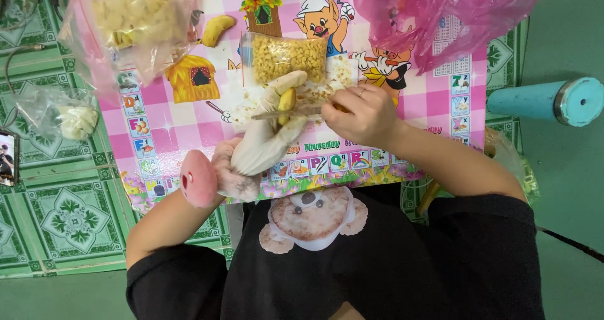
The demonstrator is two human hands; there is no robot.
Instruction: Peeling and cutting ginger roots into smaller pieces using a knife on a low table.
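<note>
Cashew nut (287, 100), yellow, sits pinched in the gloved left hand (267, 137) above the pink cartoon table (189, 131). Her bare right hand (362, 113) clenches a thin knife (286, 112) laid across it.

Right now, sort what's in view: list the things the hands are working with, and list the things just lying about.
In use:
left hand, gloved, holding a yellow nut
right hand with a thin blade
clear bag of yellow kernels
pink picture table

Lying about:
pink plastic bag
turquoise cylinder
phone
small clear bag on the green tiled floor
</note>
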